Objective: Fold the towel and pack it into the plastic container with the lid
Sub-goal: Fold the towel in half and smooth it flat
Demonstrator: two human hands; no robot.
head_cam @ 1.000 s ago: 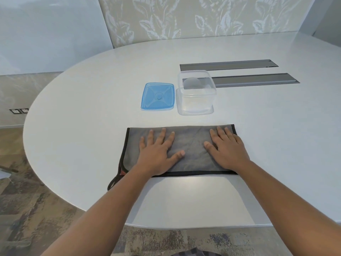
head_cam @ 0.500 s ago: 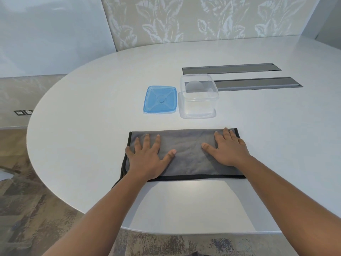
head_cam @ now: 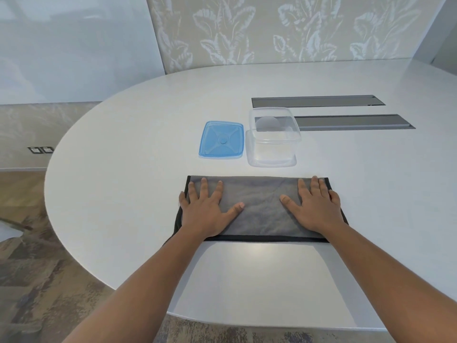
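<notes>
The grey microfibre towel with black trim point(head_cam: 259, 209) is lying as a long flat strip near the front edge of the rounded white table point(head_cam: 123, 169), so by the look of it at least one fold is in place, though how many layers are stacked cannot be told. It looks too long for the box, so further folding across its length is probably waiting. Packing is not begun: the clear square plastic container point(head_cam: 273, 138) is standing empty just behind the towel, towards the table's middle, and the translucent blue square lid point(head_cam: 221, 139) is lying flat just to its left, apart from it.

The left hand point(head_cam: 205, 211) is resting flat on the towel's left end, fingers straight and spread, the outermost finger hanging over the trim. The right hand point(head_cam: 315, 206) is pressing the right end likewise, palm down and fingers splayed. Neither is gripping anything.
</notes>
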